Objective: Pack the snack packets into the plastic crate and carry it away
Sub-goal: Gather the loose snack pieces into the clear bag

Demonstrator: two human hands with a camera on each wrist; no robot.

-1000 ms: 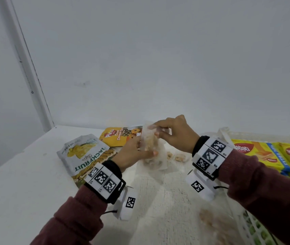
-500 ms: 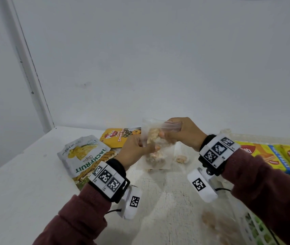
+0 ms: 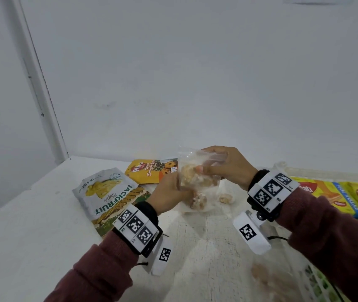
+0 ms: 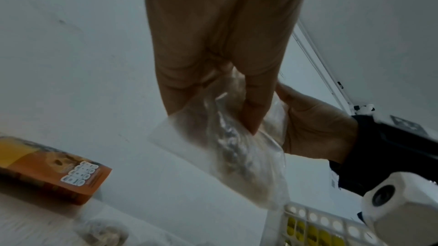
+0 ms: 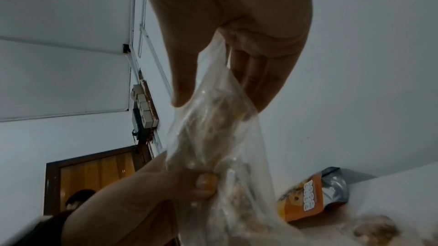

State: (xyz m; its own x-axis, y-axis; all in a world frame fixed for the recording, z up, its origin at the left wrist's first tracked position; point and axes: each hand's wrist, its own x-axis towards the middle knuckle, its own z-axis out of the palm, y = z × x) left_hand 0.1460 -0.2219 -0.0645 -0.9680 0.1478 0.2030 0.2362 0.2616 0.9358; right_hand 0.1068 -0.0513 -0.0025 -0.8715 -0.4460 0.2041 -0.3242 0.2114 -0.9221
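1. We see a clear bag (image 3: pixel 197 177) of pale snack pieces held up above the surface (image 3: pixel 32 225), between the two hands, in front of the wall (image 3: pixel 195 73).
2. Our right hand (image 3: pixel 228 168) has its grip pinching the bag's top edge, thumb on one side and fingers on the other (the right wrist view shows this best, with the plastic running down from the pinch).
3. Our left hand (image 3: pixel 169 195) has its grip pinching the bag lower down on its left side, the thumb pressed onto the plastic.
4. A second clear bag (image 3: pixel 199 201) with similar pieces lies flat on the surface just below the held one, and a loose piece (image 3: pixel 226 198) lies beside it to the right.
5. Left of the hands a jackfruit pouch (image 3: pixel 106 192) lies flat, partly under our left wrist; behind it lies a yellow pouch (image 3: pixel 149 171), its right end hidden by the held bag.
6. At the right stands the crate (image 3: pixel 317 284), white with a perforated wall, partly covered by our right sleeve (image 3: pixel 337 243); yellow packets (image 3: pixel 348 197) lie inside it.
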